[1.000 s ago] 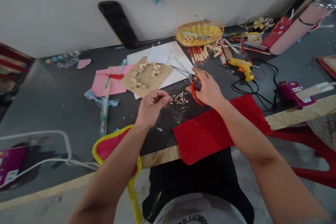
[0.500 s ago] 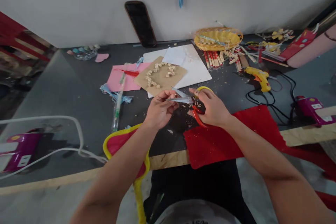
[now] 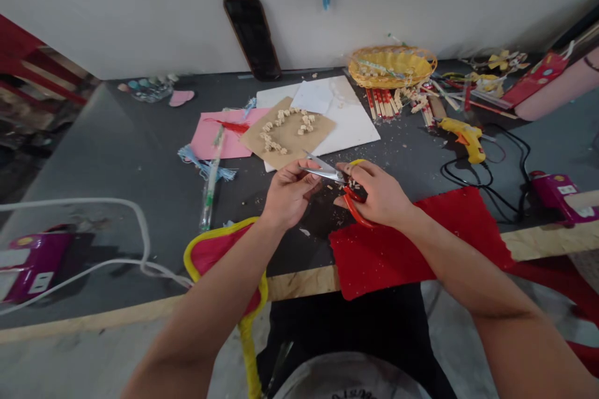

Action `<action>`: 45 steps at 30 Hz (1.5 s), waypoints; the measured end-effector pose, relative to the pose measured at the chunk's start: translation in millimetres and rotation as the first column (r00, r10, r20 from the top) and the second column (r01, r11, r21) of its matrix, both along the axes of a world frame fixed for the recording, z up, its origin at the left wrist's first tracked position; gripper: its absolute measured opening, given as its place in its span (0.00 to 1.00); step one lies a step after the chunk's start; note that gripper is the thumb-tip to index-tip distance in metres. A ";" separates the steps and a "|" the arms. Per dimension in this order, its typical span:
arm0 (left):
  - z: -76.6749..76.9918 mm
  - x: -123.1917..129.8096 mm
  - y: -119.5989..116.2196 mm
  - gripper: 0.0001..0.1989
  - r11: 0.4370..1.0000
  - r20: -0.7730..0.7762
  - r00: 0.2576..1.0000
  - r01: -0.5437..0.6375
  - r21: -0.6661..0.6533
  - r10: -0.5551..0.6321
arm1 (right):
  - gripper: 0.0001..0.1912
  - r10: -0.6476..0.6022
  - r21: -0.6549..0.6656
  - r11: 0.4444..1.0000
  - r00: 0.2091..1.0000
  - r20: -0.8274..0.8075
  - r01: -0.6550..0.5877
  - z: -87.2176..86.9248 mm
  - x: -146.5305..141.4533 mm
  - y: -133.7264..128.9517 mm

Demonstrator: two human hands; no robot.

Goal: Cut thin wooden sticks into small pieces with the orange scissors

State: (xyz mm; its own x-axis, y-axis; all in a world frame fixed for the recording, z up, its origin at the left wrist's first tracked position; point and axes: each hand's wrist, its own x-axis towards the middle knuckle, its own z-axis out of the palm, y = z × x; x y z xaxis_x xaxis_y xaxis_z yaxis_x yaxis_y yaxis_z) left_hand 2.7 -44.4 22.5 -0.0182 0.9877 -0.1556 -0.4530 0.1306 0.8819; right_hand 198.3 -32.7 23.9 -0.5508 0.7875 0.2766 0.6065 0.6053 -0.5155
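Observation:
My right hand (image 3: 381, 194) is closed round the scissors (image 3: 328, 172), which have red and yellow handles. Their metal blades point left and stand slightly apart, just over the fingertips of my left hand (image 3: 291, 192). Those fingers are pinched together; whatever sits between them is too small and too hidden to name. Short pale offcuts (image 3: 354, 185) lie on the table below the blades. Just beyond, a brown card (image 3: 297, 131) carries small pale knobbly pieces laid in a broken ring.
A red cloth (image 3: 416, 243) lies under my right forearm. Farther back are a yellow basket (image 3: 397, 79), red-tipped sticks (image 3: 382, 103) and a yellow glue gun (image 3: 463, 138) with its black cord. A phone (image 3: 253, 37) leans on the wall. White cables (image 3: 140, 224) cross the left side.
The scissor blades have come closer together as my right hand squeezed the handles. My left fingertips, which showed a small pale bit before, now hide it. The view has shifted slightly.

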 end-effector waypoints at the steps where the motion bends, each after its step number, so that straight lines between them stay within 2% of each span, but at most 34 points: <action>1: -0.4 0.2 -0.1 0.13 1.000 0.000 1.000 -0.008 -0.003 0.008 | 0.33 -0.001 0.004 1.000 1.000 0.010 0.001 -0.5 0.0 0.2; 12: -0.4 1.0 -1.1 0.14 1.000 0.026 1.000 -0.006 -0.008 0.007 | 0.33 0.074 -0.027 0.997 0.997 -0.036 -0.075 -0.1 0.7 1.2; 23: 0.9 3.9 -2.2 0.15 0.995 0.035 0.994 -0.100 0.017 0.100 | 0.32 -0.004 0.129 0.992 0.998 0.066 -0.005 -3.0 -3.1 -2.7; 28: 2.8 4.1 -3.6 0.12 0.996 0.068 0.997 -0.053 0.072 0.048 | 0.26 -0.036 0.097 0.995 0.999 0.007 0.035 -4.5 -2.0 -2.1; 32: 4.2 2.9 -3.8 0.11 0.997 0.117 0.993 -0.025 0.078 0.016 | 0.32 -0.054 0.058 0.997 0.996 -0.069 0.058 -3.1 0.7 1.8; 38: 1.3 1.9 -2.2 0.12 0.998 0.135 0.991 -0.009 0.064 0.000 | 0.35 -0.040 0.110 0.993 0.999 0.012 0.039 -0.9 1.3 2.0; 45: 1.0 1.8 -2.0 0.11 0.999 0.101 0.995 0.024 0.024 -0.027 | 0.33 -0.027 0.129 0.991 0.999 0.031 0.023 -0.8 1.6 0.7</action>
State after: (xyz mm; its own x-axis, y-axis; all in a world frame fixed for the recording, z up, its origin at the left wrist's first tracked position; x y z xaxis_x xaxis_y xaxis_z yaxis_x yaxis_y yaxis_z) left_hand 4.5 -46.3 23.5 0.0217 0.9908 -0.1333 -0.5365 0.1240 0.8347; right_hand 199.9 -32.0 23.1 -0.5421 0.7599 0.3587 0.6373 0.6500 -0.4140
